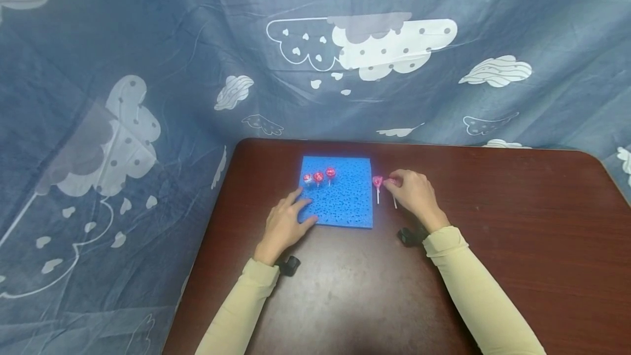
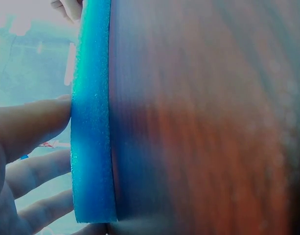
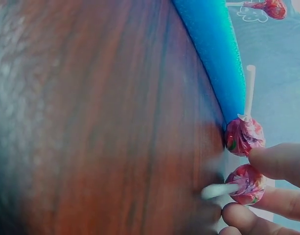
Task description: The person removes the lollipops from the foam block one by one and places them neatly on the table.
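Note:
A blue foam block (image 1: 345,201) with a pitted top lies on the table. Three red-wrapped lollipops, among them the right-hand one (image 1: 330,172), stand upright on their sticks toward its back left. My left hand (image 1: 286,222) rests on the block's left front corner, fingers spread. To the right of the block, my right hand (image 1: 414,193) pinches a pink-wrapped lollipop (image 3: 245,185) by its candy head between thumb and fingers. A second pink lollipop (image 1: 377,181) lies beside it, close to the block's right edge, its stick toward me.
The brown wooden table (image 1: 517,245) reaches far to the right and toward me. A blue curtain (image 1: 355,108) with white cloud prints hangs behind its back edge and along the left side.

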`<state>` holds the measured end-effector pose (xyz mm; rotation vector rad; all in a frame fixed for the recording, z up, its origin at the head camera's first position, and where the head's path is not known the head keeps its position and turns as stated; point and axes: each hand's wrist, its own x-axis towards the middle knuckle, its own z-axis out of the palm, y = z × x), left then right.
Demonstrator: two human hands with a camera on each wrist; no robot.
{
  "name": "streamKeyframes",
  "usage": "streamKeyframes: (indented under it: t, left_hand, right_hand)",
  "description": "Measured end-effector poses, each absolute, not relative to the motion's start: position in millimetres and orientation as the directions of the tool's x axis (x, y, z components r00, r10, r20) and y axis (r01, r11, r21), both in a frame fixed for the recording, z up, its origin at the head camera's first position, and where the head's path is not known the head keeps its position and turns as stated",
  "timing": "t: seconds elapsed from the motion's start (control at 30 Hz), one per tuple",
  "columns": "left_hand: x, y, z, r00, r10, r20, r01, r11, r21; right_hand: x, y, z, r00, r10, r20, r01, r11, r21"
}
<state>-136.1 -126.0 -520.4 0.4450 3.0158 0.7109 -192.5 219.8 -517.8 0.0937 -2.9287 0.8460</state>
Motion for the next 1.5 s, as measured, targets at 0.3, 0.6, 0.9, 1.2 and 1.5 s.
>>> streamKeyframes:
  t: [0.3, 0.6, 0.9, 1.2, 1.5]
  left_hand:
    - [-136.5, -125.7, -521.6, -0.959, 0.275, 0.062, 0.274, 0.855, 0.439]
    - [-136.5, -125.3, -520.6, -0.96, 0.273, 0.059, 0.27, 0.857, 0.439]
    - [-136.8, -125.1, -520.6, -0.96, 0.275, 0.06, 0.273, 0.858, 0.434]
    - [-135.7, -125.1, -521.2, -0.961, 0.271, 0.058, 0.269, 0.861, 0.432]
    - [-135.6, -124.3, -519.3, -0.959, 0.273, 0.07, 0.276, 0.863, 0.422]
  right_hand:
    - [-192.4, 222.9, -516.0, -0.993, -0.024, 0.112, -0.079, 0.849, -0.523]
    - [-193.3, 224.3, -510.5, -0.986, 0.02, 0.163, -0.067, 0.857, -0.511]
    - [-195.4, 202.6, -496.8, -0.954, 0.018, 0.3, -0.171, 0.788, -0.591]
    - [-195.3, 153.1, -490.8, -0.929, -0.066, 0.364, -0.303, 0.703, -0.644]
    - [-193.2, 118.8, -490.5, -0.944, -0.168, 0.283, -0.319, 0.678, -0.663]
